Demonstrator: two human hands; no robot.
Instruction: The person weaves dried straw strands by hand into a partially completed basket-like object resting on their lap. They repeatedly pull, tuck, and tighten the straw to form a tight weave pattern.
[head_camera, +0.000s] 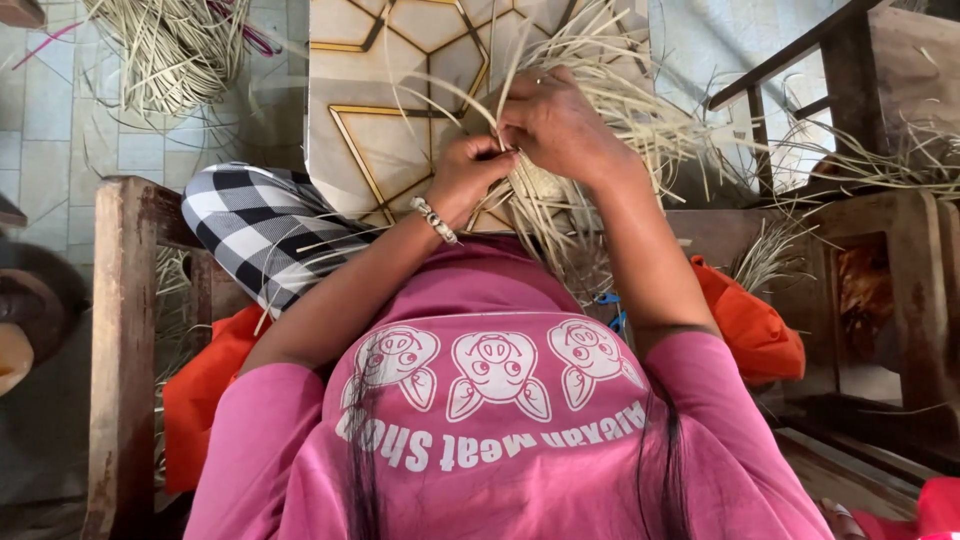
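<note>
Both hands are closed on the same bundle of pale straw strips (560, 190), held up in front of the chest: the left hand (470, 175) pinches a few strips between thumb and fingers, and the right hand (555, 125) lies over them from the far side, its fingers curled around the strands. The hands touch each other, probably because one keeps the crossing point tight while the other guides a single strip; which strip is moving I cannot tell, since the fingers hide it. The strips are thin, flat and dry-looking, cream to light yellow, and they fan out loosely to the right and far side, with some hanging down toward the pink shirt (500, 400). A beaded bracelet (436, 220) sits on the left wrist. Under the hands lies a beige panel with gold star lines (380, 110), resting across the checked cloth (265, 225) on the lap. Another heap of strips (170, 50) lies on the tiled floor (50, 130), far left, well apart.
</note>
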